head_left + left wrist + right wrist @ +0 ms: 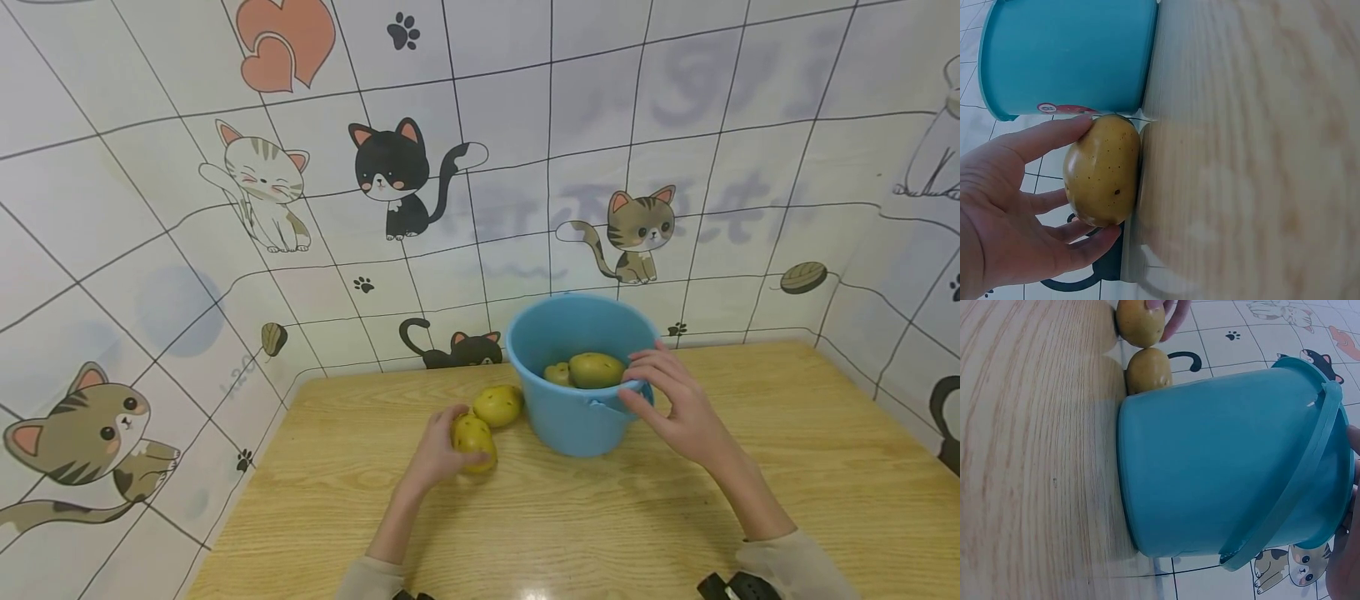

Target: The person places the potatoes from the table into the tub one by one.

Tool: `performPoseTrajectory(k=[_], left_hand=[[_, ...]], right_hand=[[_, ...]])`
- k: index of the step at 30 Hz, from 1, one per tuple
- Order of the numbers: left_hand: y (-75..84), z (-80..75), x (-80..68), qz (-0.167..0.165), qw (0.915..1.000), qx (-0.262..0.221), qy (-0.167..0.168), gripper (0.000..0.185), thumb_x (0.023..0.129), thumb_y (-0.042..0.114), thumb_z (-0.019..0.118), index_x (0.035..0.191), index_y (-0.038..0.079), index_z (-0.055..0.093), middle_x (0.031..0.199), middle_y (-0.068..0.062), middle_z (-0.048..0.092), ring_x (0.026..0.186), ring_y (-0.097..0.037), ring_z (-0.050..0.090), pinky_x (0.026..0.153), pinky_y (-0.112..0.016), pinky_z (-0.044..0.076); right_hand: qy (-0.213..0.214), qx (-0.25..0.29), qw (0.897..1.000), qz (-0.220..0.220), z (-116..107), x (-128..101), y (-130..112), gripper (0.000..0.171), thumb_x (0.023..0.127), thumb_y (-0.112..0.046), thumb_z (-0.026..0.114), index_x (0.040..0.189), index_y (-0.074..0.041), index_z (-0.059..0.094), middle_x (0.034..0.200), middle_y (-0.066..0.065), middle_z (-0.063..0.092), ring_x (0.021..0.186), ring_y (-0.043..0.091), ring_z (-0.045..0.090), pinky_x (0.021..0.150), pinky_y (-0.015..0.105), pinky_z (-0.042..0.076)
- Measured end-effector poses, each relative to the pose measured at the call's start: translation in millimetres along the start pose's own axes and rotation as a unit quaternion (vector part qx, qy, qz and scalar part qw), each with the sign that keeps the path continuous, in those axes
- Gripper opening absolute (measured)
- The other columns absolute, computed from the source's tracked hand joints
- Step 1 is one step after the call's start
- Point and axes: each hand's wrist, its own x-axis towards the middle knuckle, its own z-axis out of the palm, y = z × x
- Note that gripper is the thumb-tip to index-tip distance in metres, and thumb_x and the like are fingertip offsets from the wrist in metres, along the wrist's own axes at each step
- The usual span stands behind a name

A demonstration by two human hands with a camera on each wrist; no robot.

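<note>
Wooden table (787, 467) — potato (472, 442) seemingly upright

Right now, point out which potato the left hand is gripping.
The potato nearest the table's front edge, under the left hand. The second potato sits free beside the bucket; the rest are inside it.

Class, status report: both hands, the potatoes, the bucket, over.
Left hand grips a yellow speckled potato on the wooden table. Right hand holds the blue plastic bucket by its rim. Second potato beside the bucket; nothing between.
</note>
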Motion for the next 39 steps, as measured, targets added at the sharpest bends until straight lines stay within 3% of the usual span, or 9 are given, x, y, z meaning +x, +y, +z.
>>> performPoseTrajectory(k=[10, 19, 25, 33, 39], left_hand=[[-3.5, -2.3, 1.6, -0.025, 0.9992, -0.004, -0.03, 0.099, 0.069, 0.023, 0.093, 0.15, 0.002, 0.041, 0.137, -0.023, 0.046, 0.12, -0.036, 0.051, 0.103, -0.058, 0.043], [-3.1, -3.0, 3.1, -0.021, 0.9991, 0.008, -0.035, 0.103, 0.065, 0.02, 0.095, 0.15, 0.0, 0.041, 0.134, -0.022, 0.049, 0.117, -0.035, 0.052, 0.103, -0.058, 0.043], [-4.9, -6.2, 1.8, -0.03, 0.9993, 0.01, -0.022, 0.101, 0.063, 0.028, 0.095, 0.147, 0.003, 0.046, 0.139, -0.02, 0.051, 0.12, -0.034, 0.053, 0.102, -0.056, 0.045], [-2.6, -14.3, 1.8, -0.025, 0.9976, -0.064, 0.0, 0.101, 0.067, 0.022, 0.093, 0.15, 0.0, 0.042, 0.142, -0.018, 0.051, 0.114, -0.031, 0.057, 0.094, -0.046, 0.052], [5.3, -16.3, 3.1, -0.02, 0.9955, -0.087, 0.032, 0.098, 0.069, 0.026, 0.093, 0.15, 0.004, 0.043, 0.135, -0.013, 0.055, 0.107, -0.028, 0.057, 0.085, -0.039, 0.054]], right_hand=[[-0.007, 0.007, 1.0, 0.005, -1.3, 1.2, -2.7, 0.023, 0.102, -0.032, 0.062, 0.102, -0.01, 0.07, 0.106, 0.008, 0.065, 0.115, 0.029, 0.053, 0.121, 0.049, 0.019], [-0.005, 0.005, 1.0, 0.005, -0.3, 1.6, -1.9, 0.027, 0.102, -0.034, 0.061, 0.101, -0.009, 0.07, 0.104, 0.013, 0.065, 0.115, 0.03, 0.053, 0.121, 0.049, 0.02], [-0.003, 0.002, 1.0, 0.002, 1.4, 1.5, 0.3, 0.028, 0.102, -0.036, 0.061, 0.101, -0.01, 0.07, 0.104, 0.011, 0.066, 0.115, 0.029, 0.053, 0.121, 0.048, 0.02], [-0.002, 0.009, 1.0, 0.004, 0.7, 0.2, 0.4, 0.025, 0.102, -0.034, 0.062, 0.102, -0.01, 0.07, 0.105, 0.01, 0.066, 0.115, 0.03, 0.053, 0.121, 0.049, 0.019], [0.001, 0.007, 1.0, 0.004, 0.4, -0.8, 0.9, 0.024, 0.102, -0.034, 0.062, 0.101, -0.012, 0.071, 0.104, 0.01, 0.066, 0.116, 0.031, 0.053, 0.121, 0.048, 0.019]])
